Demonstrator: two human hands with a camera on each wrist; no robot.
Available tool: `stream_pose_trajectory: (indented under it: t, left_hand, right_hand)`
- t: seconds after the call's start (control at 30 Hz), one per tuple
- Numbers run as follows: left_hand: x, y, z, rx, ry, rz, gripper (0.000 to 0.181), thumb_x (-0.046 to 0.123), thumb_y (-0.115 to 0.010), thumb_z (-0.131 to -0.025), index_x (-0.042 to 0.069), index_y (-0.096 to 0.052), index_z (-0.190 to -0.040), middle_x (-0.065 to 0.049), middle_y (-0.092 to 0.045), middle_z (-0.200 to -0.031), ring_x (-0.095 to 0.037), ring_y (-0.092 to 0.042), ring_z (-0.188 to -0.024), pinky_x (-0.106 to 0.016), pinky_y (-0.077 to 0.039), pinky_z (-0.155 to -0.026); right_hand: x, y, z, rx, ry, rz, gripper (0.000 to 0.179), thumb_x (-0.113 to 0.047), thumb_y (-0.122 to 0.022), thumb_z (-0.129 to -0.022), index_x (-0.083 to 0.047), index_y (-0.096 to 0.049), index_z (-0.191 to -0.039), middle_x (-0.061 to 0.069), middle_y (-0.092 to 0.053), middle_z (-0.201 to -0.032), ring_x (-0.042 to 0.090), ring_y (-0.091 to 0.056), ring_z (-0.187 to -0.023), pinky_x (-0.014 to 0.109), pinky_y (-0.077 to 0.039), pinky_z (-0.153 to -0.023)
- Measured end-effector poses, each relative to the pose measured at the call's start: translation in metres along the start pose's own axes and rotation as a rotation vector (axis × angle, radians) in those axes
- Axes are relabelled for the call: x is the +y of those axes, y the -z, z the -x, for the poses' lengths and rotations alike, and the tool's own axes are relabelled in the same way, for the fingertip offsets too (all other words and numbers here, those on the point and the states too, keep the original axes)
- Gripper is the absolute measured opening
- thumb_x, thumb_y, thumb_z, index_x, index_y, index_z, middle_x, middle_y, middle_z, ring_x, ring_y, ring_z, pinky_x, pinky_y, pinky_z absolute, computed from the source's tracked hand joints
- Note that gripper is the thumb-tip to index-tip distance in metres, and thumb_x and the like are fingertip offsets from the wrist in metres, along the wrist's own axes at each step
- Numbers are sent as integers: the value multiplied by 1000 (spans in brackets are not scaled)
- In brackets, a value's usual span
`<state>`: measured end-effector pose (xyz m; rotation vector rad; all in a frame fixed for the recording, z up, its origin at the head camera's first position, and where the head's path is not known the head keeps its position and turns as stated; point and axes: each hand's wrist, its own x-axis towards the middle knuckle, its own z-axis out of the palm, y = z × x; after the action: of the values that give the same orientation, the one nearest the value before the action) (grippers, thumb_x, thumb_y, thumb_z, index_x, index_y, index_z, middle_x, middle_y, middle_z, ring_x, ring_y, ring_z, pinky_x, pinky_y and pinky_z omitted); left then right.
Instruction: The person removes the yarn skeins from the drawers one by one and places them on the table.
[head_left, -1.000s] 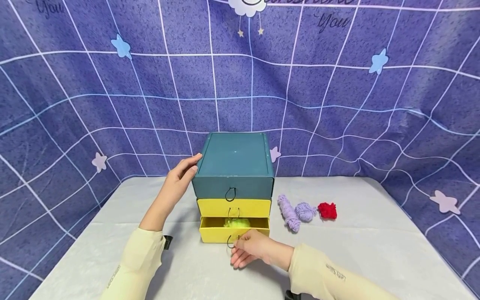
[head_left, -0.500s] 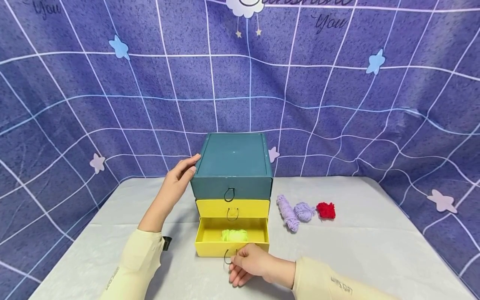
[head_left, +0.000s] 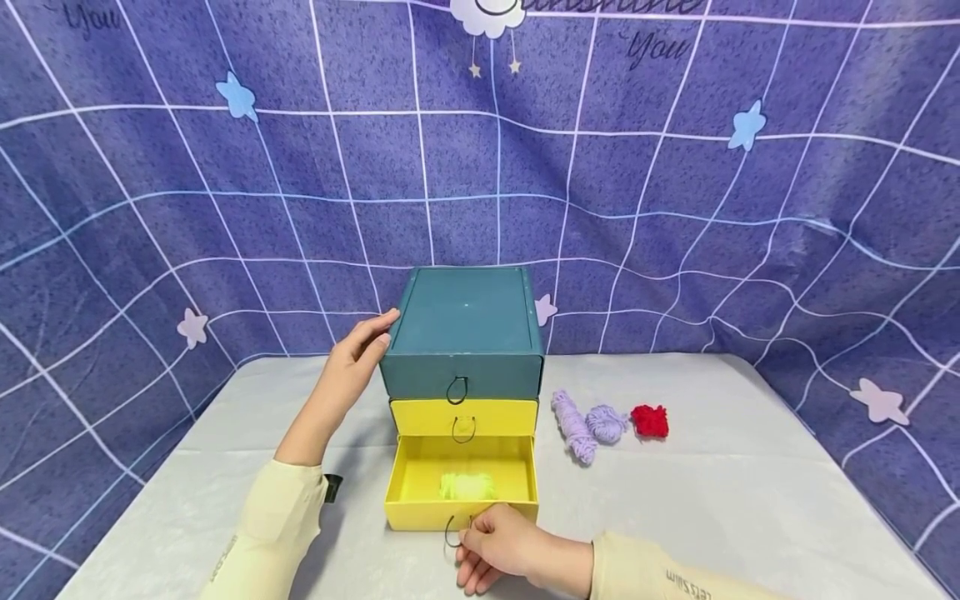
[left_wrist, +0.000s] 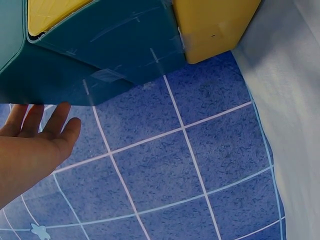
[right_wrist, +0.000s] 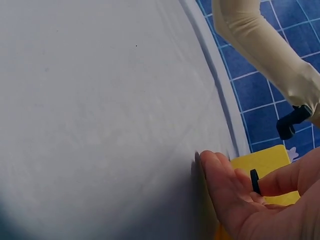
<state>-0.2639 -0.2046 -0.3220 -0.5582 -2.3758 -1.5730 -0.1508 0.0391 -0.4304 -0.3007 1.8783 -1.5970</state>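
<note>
A drawer box with a teal top unit and two yellow drawers below stands mid-table. Its bottom yellow drawer is pulled out, and a bright yellow-green yarn bundle lies inside. My right hand pinches the drawer's black loop handle between thumb and fingers. With fingers extended, my left hand rests against the upper left side of the teal unit; the left wrist view shows its fingertips at that wall. The middle yellow drawer and the teal front are closed.
Right of the box lie a long lilac yarn skein, a lilac yarn ball and a red yarn bundle. A white cloth covers the table. Behind hangs a blue-purple gridded curtain.
My right hand has drawn the bottom drawer out toward me by its loop, bringing the yellow-green yarn into fuller view. The left hand keeps its place on the box.
</note>
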Motion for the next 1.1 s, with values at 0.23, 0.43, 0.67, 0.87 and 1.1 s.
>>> stream_pose_trajectory:
  t: [0.23, 0.43, 0.67, 0.87, 1.1]
  left_hand:
    - [-2, 0, -1, -1, -7, 10, 43, 28, -45, -103, 19, -46, -145, 2, -40, -149, -18, -35, -137, -42, -31, -112]
    - [-2, 0, -1, -3, -9, 10, 43, 29, -45, -103, 18, -45, -145, 2, -39, -150, -18, -34, -137, -43, -30, -112]
    - [-5, 0, -1, 4, -15, -10, 44, 31, -44, -104, 16, -45, -145, 1, -40, -150, -19, -35, -137, -44, -31, -111]
    - [-3, 1, 0, 2, -5, -7, 44, 30, -44, -104, 17, -45, -145, 1, -40, -150, -19, -34, -138, -43, -30, -112]
    - [-1, 0, 0, 1, 5, 3, 43, 29, -45, -103, 19, -46, -145, 2, -39, -150, -18, -33, -138, -42, -30, -112]
  right_hand:
    - [-4, 2, 3, -38, 5, 26, 33, -10, -48, -100, 9, -66, -81, 28, -68, -76, 8, -61, -52, 25, -55, -51]
    - [-19, 10, 6, -116, 73, 24, 31, -11, -51, -99, 13, -66, -86, 29, -68, -79, 12, -64, -57, 28, -57, -55]
    - [-50, 30, 11, -126, 214, 63, 27, -10, -52, -98, 13, -66, -97, 23, -70, -84, 27, -69, -71, 39, -58, -69]
    - [-62, 49, 5, -68, 359, 236, 26, -12, -54, -98, 10, -67, -102, 21, -69, -92, 36, -67, -84, 41, -57, -78]
    - [-57, 61, -7, 23, 388, 363, 24, -11, -57, -97, 6, -68, -109, 20, -70, -103, 35, -66, -96, 33, -55, -84]
